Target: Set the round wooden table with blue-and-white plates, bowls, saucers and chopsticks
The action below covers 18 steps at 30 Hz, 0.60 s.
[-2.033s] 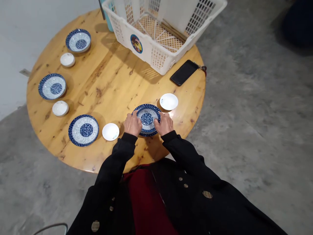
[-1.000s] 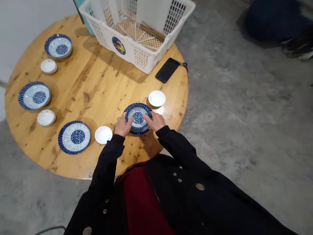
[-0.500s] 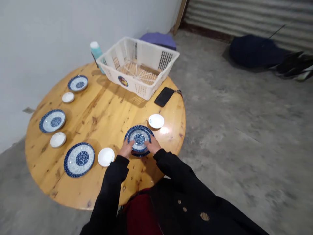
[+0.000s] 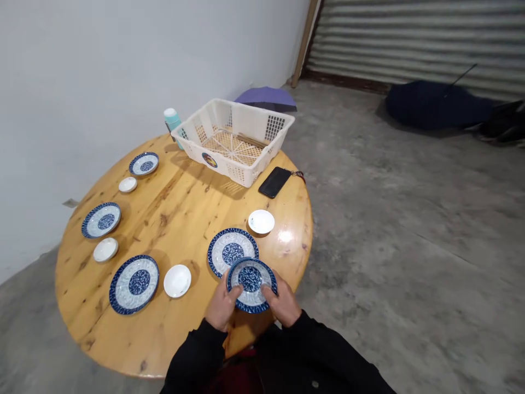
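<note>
Both my left hand (image 4: 222, 304) and my right hand (image 4: 284, 301) grip a small blue-and-white plate (image 4: 251, 300) by its opposite sides, thumbs on top of the rim. It is held close to my body near the table's front edge. Just beyond it lies a larger blue-patterned plate (image 4: 219, 244), its near edge partly covered by the one I hold. A white bowl (image 4: 261, 221) stands behind that plate to the right. To the left of my left hand are another white bowl (image 4: 178, 280) and a blue-rimmed plate (image 4: 123, 298).
The round wooden table (image 4: 172, 219) also bears two blue-rimmed plates and two small white bowls at the left. A white plastic basket (image 4: 229, 164), a light-blue bottle (image 4: 172, 120) and a black phone (image 4: 274, 182) stand or lie farther back. Umbrellas rest on the floor beyond.
My two hands have drawn the small plate back toward me, off the middle of the larger plate, which now shows. The camera view has tilted up a little.
</note>
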Tool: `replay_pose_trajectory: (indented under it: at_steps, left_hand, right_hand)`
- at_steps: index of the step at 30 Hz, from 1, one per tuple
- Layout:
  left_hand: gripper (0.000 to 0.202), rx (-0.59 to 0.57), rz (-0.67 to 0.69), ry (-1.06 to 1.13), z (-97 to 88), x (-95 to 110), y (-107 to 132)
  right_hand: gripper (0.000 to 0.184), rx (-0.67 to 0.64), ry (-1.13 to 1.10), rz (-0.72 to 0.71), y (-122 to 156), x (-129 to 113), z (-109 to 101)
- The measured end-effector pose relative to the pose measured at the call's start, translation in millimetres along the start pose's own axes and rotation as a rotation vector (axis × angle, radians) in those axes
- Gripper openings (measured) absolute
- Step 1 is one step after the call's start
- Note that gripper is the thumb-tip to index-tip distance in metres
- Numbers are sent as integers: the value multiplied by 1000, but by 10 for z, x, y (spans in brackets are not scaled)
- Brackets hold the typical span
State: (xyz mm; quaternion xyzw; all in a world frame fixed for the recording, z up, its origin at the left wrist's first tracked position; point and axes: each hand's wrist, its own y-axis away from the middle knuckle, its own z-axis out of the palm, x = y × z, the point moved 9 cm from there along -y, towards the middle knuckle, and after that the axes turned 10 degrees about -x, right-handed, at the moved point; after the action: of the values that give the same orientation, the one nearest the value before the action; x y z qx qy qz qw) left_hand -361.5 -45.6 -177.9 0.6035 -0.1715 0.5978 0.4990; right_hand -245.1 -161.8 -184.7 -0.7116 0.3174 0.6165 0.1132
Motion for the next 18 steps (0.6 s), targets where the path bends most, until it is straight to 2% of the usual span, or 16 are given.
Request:
replay_pose_trajectory:
  at_steps: [4,8,14,18]
  left_hand:
    - [57,-132,-18,77,346,32,139]
    - [50,-224,-18,56,577,-30,308]
    - [39,-308,-82,13,717,-337,556]
    - [39,-377,-113,15,846,-420,647]
  right_hand:
    - [35,68,13,9,357,-93,-212]
    - [38,181,11,49,771,-155,-352]
    - [36,269,10,147,1300,6,-321]
    - [36,323,-9,166,1488,124,-359]
